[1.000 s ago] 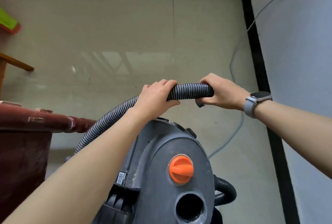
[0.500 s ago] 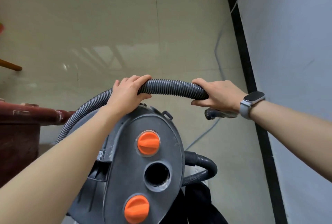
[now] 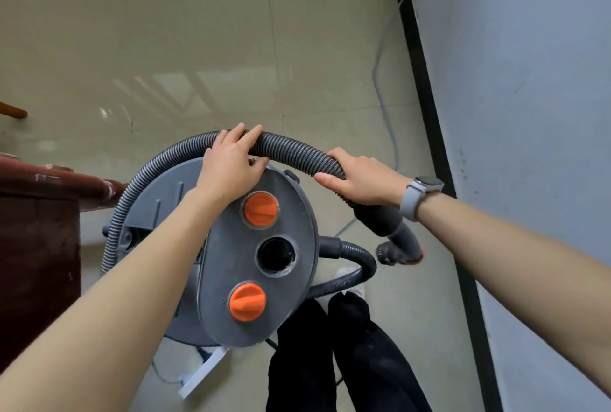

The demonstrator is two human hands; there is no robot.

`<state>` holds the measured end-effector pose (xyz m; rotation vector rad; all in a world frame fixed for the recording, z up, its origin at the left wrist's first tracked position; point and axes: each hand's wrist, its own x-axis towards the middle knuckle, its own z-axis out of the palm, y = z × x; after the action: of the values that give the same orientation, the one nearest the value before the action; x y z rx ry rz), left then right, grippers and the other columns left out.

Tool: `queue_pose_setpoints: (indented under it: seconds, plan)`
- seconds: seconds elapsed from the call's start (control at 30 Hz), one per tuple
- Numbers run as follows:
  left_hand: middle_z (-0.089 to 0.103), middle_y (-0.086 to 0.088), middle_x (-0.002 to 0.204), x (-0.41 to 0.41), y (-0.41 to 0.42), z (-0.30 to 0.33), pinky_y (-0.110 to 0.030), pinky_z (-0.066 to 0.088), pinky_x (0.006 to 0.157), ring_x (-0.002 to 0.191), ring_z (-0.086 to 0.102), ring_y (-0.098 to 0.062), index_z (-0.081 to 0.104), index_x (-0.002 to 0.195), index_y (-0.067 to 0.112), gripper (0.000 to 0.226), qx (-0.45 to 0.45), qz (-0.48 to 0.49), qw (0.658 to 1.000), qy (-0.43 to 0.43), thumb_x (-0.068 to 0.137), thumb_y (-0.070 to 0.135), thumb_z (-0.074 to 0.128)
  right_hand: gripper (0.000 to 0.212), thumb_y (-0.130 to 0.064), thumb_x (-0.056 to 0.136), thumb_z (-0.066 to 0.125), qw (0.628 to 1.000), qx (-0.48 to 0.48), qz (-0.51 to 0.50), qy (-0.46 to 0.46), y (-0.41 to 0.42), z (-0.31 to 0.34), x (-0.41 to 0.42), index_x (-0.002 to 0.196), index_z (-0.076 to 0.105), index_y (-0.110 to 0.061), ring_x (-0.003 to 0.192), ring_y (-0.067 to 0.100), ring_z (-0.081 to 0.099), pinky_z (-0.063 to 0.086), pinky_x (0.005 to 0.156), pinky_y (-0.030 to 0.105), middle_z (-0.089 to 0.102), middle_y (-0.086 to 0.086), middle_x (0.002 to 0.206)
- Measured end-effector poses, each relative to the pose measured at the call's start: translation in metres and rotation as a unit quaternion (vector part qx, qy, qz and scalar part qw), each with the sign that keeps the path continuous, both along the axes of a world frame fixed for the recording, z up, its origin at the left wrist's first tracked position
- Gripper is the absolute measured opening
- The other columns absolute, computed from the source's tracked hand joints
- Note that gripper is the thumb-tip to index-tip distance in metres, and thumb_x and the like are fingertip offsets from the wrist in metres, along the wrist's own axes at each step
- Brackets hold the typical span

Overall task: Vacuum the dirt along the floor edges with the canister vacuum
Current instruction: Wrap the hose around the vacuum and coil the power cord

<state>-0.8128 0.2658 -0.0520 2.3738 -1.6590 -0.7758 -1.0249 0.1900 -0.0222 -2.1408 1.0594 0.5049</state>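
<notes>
The grey canister vacuum (image 3: pixel 231 266) stands on the floor below me, with two orange knobs and an open round port on its top. Its ribbed grey hose (image 3: pixel 291 152) arches over the canister's far side. My left hand (image 3: pixel 231 167) grips the hose at the top of the arch. My right hand (image 3: pixel 360 178) grips it further right, near the hose's end. The curved dark handle piece (image 3: pixel 393 233) with an orange-tipped open end hangs down below my right wrist. A second hose section (image 3: pixel 357 259) loops out from the canister's right side.
A black skirting strip (image 3: pixel 426 107) runs along the grey wall (image 3: pixel 529 114) on the right. A grey power cable (image 3: pixel 383 94) trails over the tiled floor. A dark red wooden cabinet (image 3: pixel 36 239) stands at left. A white power strip (image 3: pixel 201 375) lies by my dark-trousered legs (image 3: pixel 330 355).
The view has tilted further down, so the whole canister top and my legs show. Both hands have kept their grip on the hose, and the handle end now hangs lower under my right wrist.
</notes>
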Motion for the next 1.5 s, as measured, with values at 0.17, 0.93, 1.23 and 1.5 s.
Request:
queue_pose_setpoints:
  seconds: [0.17, 0.93, 1.23, 1.5]
  plan:
    - [0.013, -0.003, 0.159, -0.024, 0.030, 0.009, -0.054, 0.018, 0.114, 0.145, 0.013, -0.028, 0.024, 0.149, 0.031, 0.060, 0.043, -0.014, 0.999, 0.006, 0.095, 0.037, 0.049, 0.049, -0.049, 0.097, 0.040, 0.990, 0.085, -0.101, -0.040, 0.028, -0.014, -0.001, 0.128, 0.040, -0.012, 0.102, 0.033, 0.060, 0.046, 0.086, 0.037, 0.062, 0.012, 0.109]
    - [0.016, 0.008, 0.158, -0.046, 0.025, 0.000, -0.054, 0.014, 0.114, 0.147, 0.003, -0.023, 0.021, 0.148, 0.039, 0.053, 0.116, -0.032, 0.984, -0.129, 0.097, 0.052, 0.030, 0.043, -0.020, 0.100, 0.044, 0.950, 0.163, -0.235, -0.126, 0.050, -0.086, -0.022, 0.139, 0.028, -0.010, 0.091, 0.030, 0.058, 0.045, 0.088, 0.040, 0.061, 0.023, 0.110]
    - [0.043, -0.003, 0.146, -0.020, 0.042, 0.006, -0.049, 0.025, 0.113, 0.138, 0.034, -0.019, 0.048, 0.138, 0.019, 0.043, -0.075, 0.134, 0.987, 0.049, 0.097, 0.030, 0.045, 0.045, -0.020, 0.100, 0.041, 0.959, 0.136, -0.225, -0.110, 0.027, -0.070, 0.012, 0.142, 0.034, -0.008, 0.125, 0.027, 0.048, 0.036, 0.105, 0.037, 0.049, 0.012, 0.137]
    - [0.033, -0.017, 0.149, 0.075, 0.145, -0.007, -0.041, 0.018, 0.116, 0.141, 0.024, -0.028, 0.034, 0.145, 0.008, 0.051, -0.107, 0.347, 0.932, -0.013, 0.096, 0.017, 0.047, 0.050, -0.026, 0.096, 0.047, 0.979, -0.074, 0.030, -0.187, 0.030, -0.025, 0.145, 0.145, 0.037, -0.018, 0.135, 0.028, 0.035, 0.026, 0.111, 0.047, 0.041, 0.008, 0.147]
